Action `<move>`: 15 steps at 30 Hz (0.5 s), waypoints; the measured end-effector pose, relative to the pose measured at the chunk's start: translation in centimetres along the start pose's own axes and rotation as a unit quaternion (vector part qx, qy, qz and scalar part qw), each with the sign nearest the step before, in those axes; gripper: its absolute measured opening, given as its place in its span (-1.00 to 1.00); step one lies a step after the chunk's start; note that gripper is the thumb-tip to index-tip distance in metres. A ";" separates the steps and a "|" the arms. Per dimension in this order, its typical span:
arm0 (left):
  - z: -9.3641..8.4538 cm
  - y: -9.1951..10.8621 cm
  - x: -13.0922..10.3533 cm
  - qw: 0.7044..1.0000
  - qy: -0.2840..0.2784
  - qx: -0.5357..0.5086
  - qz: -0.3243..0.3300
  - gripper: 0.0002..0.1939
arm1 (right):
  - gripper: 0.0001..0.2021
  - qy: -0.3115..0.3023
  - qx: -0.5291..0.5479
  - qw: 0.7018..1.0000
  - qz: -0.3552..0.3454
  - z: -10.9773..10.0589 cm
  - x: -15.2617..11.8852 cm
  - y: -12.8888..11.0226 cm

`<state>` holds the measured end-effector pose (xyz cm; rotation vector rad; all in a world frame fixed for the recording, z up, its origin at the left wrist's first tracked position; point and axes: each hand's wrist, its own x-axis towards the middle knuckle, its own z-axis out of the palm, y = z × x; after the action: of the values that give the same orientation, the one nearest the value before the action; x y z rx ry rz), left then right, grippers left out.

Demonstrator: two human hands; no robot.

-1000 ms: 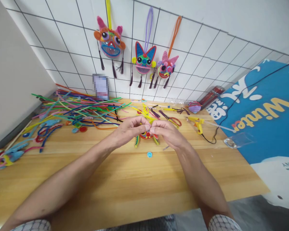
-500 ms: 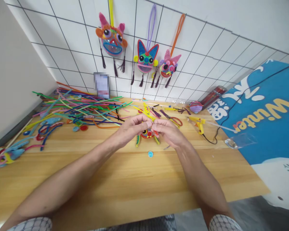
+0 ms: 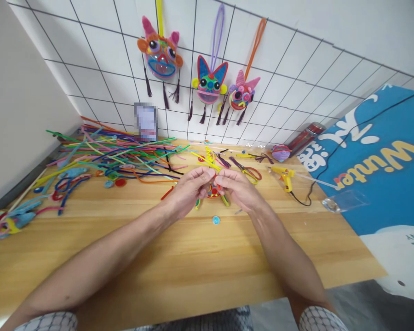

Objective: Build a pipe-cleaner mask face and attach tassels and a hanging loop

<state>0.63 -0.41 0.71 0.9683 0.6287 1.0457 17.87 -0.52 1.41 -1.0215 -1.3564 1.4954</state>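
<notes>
My left hand (image 3: 192, 186) and my right hand (image 3: 240, 187) meet over the table, fingertips closed on a small red pipe cleaner (image 3: 217, 180). Most of it is hidden by the fingers. Below and behind them lies a colourful face ornament (image 3: 214, 191) with red parts and green-yellow side pieces, partly covered by the hands. A red stem (image 3: 167, 192) pokes out to the left of my left hand; whether it belongs to the held piece I cannot tell. A light-blue button (image 3: 215, 220) lies nearer to me.
A heap of pipe cleaners (image 3: 124, 154) spreads over the left back. Scissors (image 3: 251, 173), a yellow glue gun (image 3: 285, 178) with its cord, a yarn ball (image 3: 280, 153) and a red flask (image 3: 307, 139) are to the right. Face ornaments (image 3: 209, 87) hang on the wall grid.
My left hand has turned a little and its fingers curl more around the red piece. The red stem now shows left of it. My right hand has barely moved.
</notes>
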 end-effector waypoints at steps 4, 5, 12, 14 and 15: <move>-1.4 1.7 0.8 0.988 -0.072 0.127 0.044 -0.56 | -0.72 -0.015 -0.017 1.000 0.014 -0.6 -0.2 -0.6; -1.5 2.2 0.8 0.984 -0.086 0.146 0.050 -0.57 | -0.73 -0.020 -0.022 0.999 0.016 -0.6 -0.2 -0.7; -0.4 1.0 0.2 0.994 -0.012 0.093 0.056 -0.53 | -0.67 -0.012 -0.024 1.000 -0.008 -0.3 -0.1 -0.2; 0.1 -0.1 0.0 0.999 0.026 0.026 0.033 -0.53 | -0.65 -0.001 -0.021 1.000 -0.020 -0.1 0.1 0.1; 0.2 -0.4 -0.1 0.999 0.035 0.003 0.024 -0.53 | -0.64 0.003 -0.021 1.000 -0.023 -0.1 0.1 0.1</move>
<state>0.92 -0.63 0.42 0.9589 0.6693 1.1261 17.94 -0.37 1.27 -1.0136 -1.4034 1.4340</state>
